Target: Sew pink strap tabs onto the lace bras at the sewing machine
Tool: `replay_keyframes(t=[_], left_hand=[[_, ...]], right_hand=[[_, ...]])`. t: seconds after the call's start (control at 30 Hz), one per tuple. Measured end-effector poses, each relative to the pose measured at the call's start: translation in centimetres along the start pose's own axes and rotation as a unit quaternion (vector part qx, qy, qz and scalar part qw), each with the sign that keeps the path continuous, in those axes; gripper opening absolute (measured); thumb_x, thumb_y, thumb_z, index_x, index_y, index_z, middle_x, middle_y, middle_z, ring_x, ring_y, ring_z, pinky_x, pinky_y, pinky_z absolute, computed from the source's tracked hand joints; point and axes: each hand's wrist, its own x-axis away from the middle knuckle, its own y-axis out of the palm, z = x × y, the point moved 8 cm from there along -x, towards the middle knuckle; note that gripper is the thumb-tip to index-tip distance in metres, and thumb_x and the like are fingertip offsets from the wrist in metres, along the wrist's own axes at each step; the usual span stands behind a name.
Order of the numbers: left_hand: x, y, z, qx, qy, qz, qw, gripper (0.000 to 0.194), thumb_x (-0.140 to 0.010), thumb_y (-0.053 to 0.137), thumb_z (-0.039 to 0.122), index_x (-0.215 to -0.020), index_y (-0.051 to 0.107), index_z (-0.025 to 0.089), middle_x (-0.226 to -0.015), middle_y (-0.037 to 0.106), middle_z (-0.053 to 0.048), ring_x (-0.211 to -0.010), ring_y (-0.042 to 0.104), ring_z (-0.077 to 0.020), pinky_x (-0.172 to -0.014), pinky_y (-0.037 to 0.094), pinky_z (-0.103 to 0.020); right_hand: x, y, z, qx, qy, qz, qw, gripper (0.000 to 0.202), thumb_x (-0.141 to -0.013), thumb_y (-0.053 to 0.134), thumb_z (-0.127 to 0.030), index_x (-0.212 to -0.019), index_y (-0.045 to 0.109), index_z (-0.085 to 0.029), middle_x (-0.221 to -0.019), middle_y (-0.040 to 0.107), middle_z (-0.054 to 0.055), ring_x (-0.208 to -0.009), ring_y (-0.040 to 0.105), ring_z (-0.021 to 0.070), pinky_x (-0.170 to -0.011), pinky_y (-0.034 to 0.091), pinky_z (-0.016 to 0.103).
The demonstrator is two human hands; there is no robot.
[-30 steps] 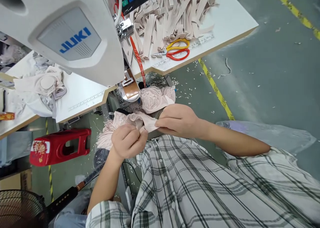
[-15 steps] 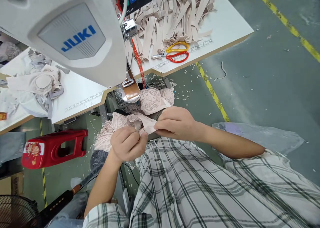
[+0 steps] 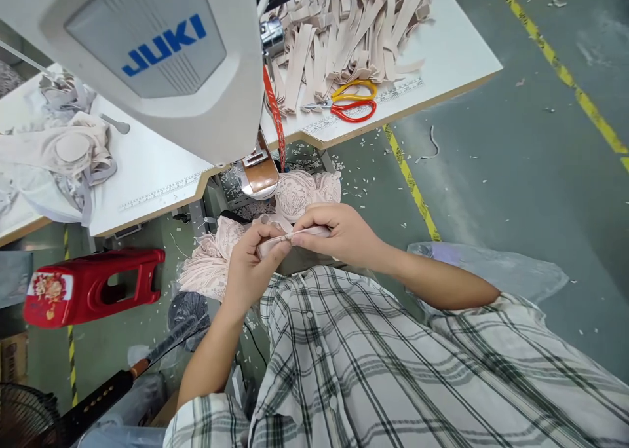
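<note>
Close to my body, my left hand (image 3: 253,261) pinches the edge of a pale pink bra (image 3: 268,245) between thumb and fingers. My right hand (image 3: 339,235) pinches the same folded edge, its fingertips almost touching those of the left. More of the pink lace (image 3: 299,192) with a moulded cup lies just beyond my hands, below the sewing machine's arm end (image 3: 260,178). A gathered bunch of pink lace pieces (image 3: 204,264) hangs to the left of my left hand. The fingers partly cover the held edge.
A white JUKI sewing machine head (image 3: 162,48) looms at upper left. Scissors with yellow and red handles (image 3: 354,101) lie on the white table (image 3: 466,48) beside a heap of beige straps (image 3: 339,35). A red stool (image 3: 93,287) and a fan (image 3: 29,415) stand at left.
Both hands have turned and drawn together, so the fabric between them is now folded into a narrow edge. The left hand's thumb and fingers now show. The view has shifted slightly.
</note>
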Motion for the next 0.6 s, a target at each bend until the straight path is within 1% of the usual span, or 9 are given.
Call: replay_keyframes(t=[0.1,0.2,0.33,0.4,0.43,0.47,0.53,0.57,0.6], left_hand=[[0.1,0.0,-1.0,0.028,-0.045,0.015,0.998,0.014,-0.086,0.071,0.033,-0.087,0.066,0.020,-0.081,0.064,0.002,-0.072,0.055,-0.0114,-0.066,0.044,-0.022],[0.1,0.0,-1.4,0.040,-0.062,0.016,0.997,0.016,-0.085,0.072,0.034,-0.086,0.066,0.020,-0.079,0.063,0.003,-0.069,0.053,-0.0109,-0.064,0.043,-0.021],[-0.4,-0.4,-1.3,0.013,-0.060,0.002,0.998,0.017,-0.087,0.070,0.037,-0.088,0.065,0.020,-0.080,0.063,0.003,-0.069,0.055,-0.0110,-0.064,0.045,-0.022],[-0.5,-0.4,-1.3,-0.045,-0.030,0.004,0.999,0.017,-0.090,0.066,0.037,-0.093,0.065,0.020,-0.086,0.065,0.000,-0.077,0.060,-0.0137,-0.071,0.049,-0.025],[-0.4,-0.3,-1.3,-0.082,0.001,0.030,0.996,0.019,-0.091,0.064,0.037,-0.100,0.064,0.021,-0.095,0.067,-0.002,-0.087,0.063,-0.0166,-0.080,0.051,-0.029],[-0.2,0.0,-1.4,-0.118,0.040,0.067,0.990,0.024,-0.091,0.063,0.037,-0.109,0.062,0.021,-0.106,0.067,-0.006,-0.101,0.063,-0.0203,-0.090,0.050,-0.034],[0.9,1.9,-2.4,-0.180,0.119,0.148,0.965,0.048,-0.090,0.064,0.038,-0.131,0.048,0.019,-0.135,0.055,-0.016,-0.131,0.049,-0.0292,-0.109,0.041,-0.048],[1.2,4.1,-3.7,-0.197,0.143,0.132,0.961,0.064,-0.086,0.067,0.041,-0.139,0.041,0.016,-0.143,0.047,-0.020,-0.140,0.040,-0.0333,-0.114,0.035,-0.052],[1.2,6.7,-5.5,-0.217,0.143,0.090,0.961,0.078,-0.083,0.070,0.045,-0.145,0.033,0.014,-0.150,0.038,-0.024,-0.145,0.031,-0.0366,-0.117,0.031,-0.055]], right_hand=[[-0.2,0.2,0.2,-0.019,0.010,0.000,1.000,0.012,-0.085,0.071,-0.030,-0.084,0.074,-0.019,-0.076,0.067,-0.001,-0.066,0.056,0.0088,-0.060,0.040,0.022],[-0.2,0.5,0.1,-0.022,0.011,0.002,1.000,0.011,-0.084,0.071,-0.030,-0.083,0.073,-0.019,-0.077,0.068,-0.001,-0.066,0.056,0.0094,-0.061,0.041,0.023],[-0.2,0.3,0.4,-0.012,0.011,-0.011,1.000,0.013,-0.087,0.068,-0.031,-0.092,0.074,-0.022,-0.084,0.070,0.000,-0.073,0.060,0.0116,-0.067,0.043,0.025],[-0.4,-0.2,1.1,0.002,0.016,-0.023,1.000,0.013,-0.088,0.067,-0.033,-0.093,0.074,-0.023,-0.083,0.070,-0.001,-0.075,0.060,0.0120,-0.070,0.043,0.026],[-0.7,-0.8,1.7,-0.002,0.030,-0.005,1.000,0.013,-0.087,0.067,-0.034,-0.091,0.073,-0.023,-0.082,0.069,-0.001,-0.074,0.059,0.0122,-0.070,0.043,0.026],[-0.9,-1.6,2.5,-0.024,0.057,0.037,0.997,0.014,-0.087,0.066,-0.036,-0.088,0.071,-0.023,-0.081,0.067,-0.001,-0.073,0.058,0.0124,-0.070,0.044,0.027],[-0.5,-3.3,4.4,-0.118,0.142,0.174,0.967,0.023,-0.088,0.062,-0.045,-0.085,0.066,-0.022,-0.080,0.063,-0.001,-0.071,0.055,0.0130,-0.069,0.045,0.028],[0.2,-3.3,5.2,-0.176,0.189,0.226,0.939,0.027,-0.088,0.061,-0.049,-0.085,0.063,-0.022,-0.079,0.061,-0.001,-0.070,0.055,0.0134,-0.067,0.047,0.028],[1.1,-2.9,5.6,-0.226,0.231,0.246,0.914,0.029,-0.087,0.060,-0.052,-0.086,0.061,-0.023,-0.079,0.060,-0.001,-0.070,0.055,0.0139,-0.066,0.048,0.029]])
